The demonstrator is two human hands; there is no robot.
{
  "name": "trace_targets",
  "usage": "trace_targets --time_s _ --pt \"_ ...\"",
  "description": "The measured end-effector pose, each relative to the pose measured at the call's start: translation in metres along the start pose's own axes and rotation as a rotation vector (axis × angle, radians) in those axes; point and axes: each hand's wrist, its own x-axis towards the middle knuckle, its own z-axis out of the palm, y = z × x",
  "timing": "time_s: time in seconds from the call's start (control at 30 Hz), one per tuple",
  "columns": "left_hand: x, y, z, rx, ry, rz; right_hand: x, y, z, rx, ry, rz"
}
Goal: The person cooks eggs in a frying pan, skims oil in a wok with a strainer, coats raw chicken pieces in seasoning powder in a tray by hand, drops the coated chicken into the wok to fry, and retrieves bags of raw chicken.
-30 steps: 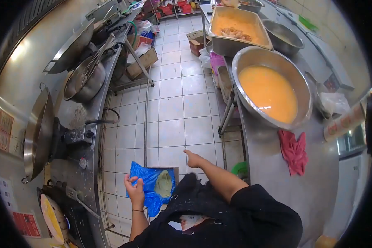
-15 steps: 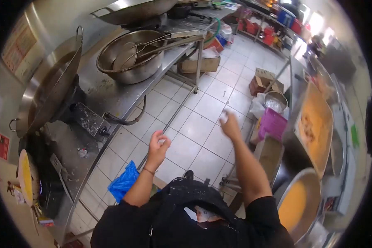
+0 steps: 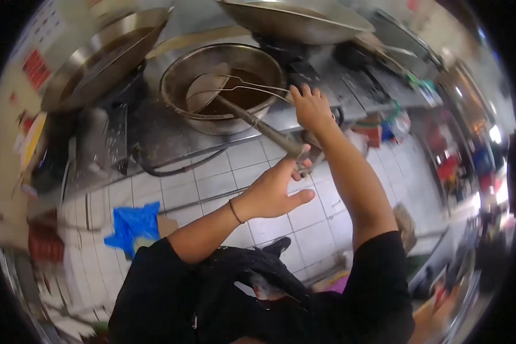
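Reaching looks like the step: a wire skimmer (image 3: pixel 203 94) rests in the metal bowl (image 3: pixel 226 125) at eleven o'clock. Right hand (image 3: pixel 313 110)'s at its handle, grip unclear; left hand (image 3: pixel 272 189) gapes, loose. Firmer fingers seem needed.

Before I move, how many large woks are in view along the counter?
2: the left wok, left of the steel pot, and the right wok, beyond the pot toward the upper right. Others may be hidden at the dark, blurred edges.
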Motion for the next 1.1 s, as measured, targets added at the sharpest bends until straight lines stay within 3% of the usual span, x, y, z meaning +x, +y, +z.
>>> trace_targets --time_s 0.1,0.13,0.23,0.33,0.4,0.53,0.67,0.77,0.8,0.9,0.97,1.1 --pt "0.014 -0.009 0.018 0.309 0.284 0.053 0.021 0.003 0.011 0.171 -0.28 0.064" --pt "0.012 -0.016 0.024 0.36 0.39 0.065 0.02 0.006 0.015 0.056 -0.093 -0.041" --pt "0.002 -0.013 0.039 0.409 0.854 0.034 0.02 0.033 -0.003 0.156 -0.068 -0.258" --pt "-0.022 -0.018 0.029 0.466 1.27 0.073 0.031 0.076 -0.007 0.378 -0.357 -0.348" --pt "-0.039 -0.015 0.017 0.593 1.398 0.047 0.033 0.096 -0.017 0.353 -0.383 -0.375" --pt "-0.049 -0.014 0.003 0.731 1.416 0.08 0.037 0.109 -0.064 0.501 -0.432 -0.368" --pt "-0.043 -0.012 0.009 0.601 1.437 0.087 0.064 0.118 -0.103 0.603 -0.373 -0.425" --pt "-0.042 -0.018 0.008 0.6 1.495 0.091 0.094 0.132 -0.137 0.81 -0.48 -0.251" --pt "-0.042 -0.021 0.006 0.62 1.512 0.12 0.104 0.148 -0.132 0.868 -0.386 -0.236" --pt "-0.036 -0.024 0.005 0.605 1.608 0.141 0.139 0.177 -0.155 0.767 -0.289 -0.012" --pt "-0.025 -0.025 0.005 0.659 1.695 0.087 0.167 0.228 -0.138 0.584 -0.107 -0.09" --pt "-0.014 -0.039 0.011 0.78 1.813 0.026 0.201 0.294 -0.127 0.228 -0.297 0.115"
